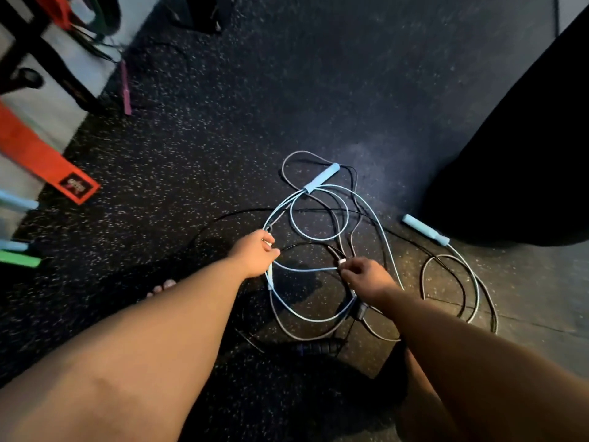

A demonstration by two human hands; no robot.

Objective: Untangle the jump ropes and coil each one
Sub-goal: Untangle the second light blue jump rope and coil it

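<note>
Two bare forearms reach down. The left hand [259, 253] and right hand [366, 272] each pinch the light-blue rope [304, 270] above the speckled rubber floor [223, 154]. The black rope [229, 214] is hard to see against it.

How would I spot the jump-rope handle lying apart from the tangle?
Find the big black shape filling the right side. At its lower-left edge, on the speckled floor, lies a light-blue handle. Unlike the other blue handle, it sits outside the tangled loops.
</note>
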